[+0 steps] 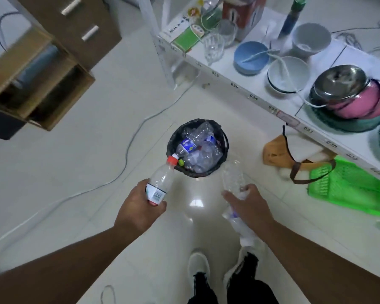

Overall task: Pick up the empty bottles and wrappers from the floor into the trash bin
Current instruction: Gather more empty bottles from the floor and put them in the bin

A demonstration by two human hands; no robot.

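A small black-lined trash bin stands on the tiled floor ahead of me, holding several crushed clear bottles. My left hand grips a clear empty bottle with a red cap, its cap pointing toward the bin's near rim. My right hand holds a crumpled clear bottle pointing up toward the bin, and another clear bottle with a white wrapper hangs below the same hand. Both hands hover just short of the bin.
A white shelf with bowls, glasses and a pot runs along the right. A green plastic basket and a tan bag lie under it. A wooden cabinet is at the left. A white cable crosses the floor.
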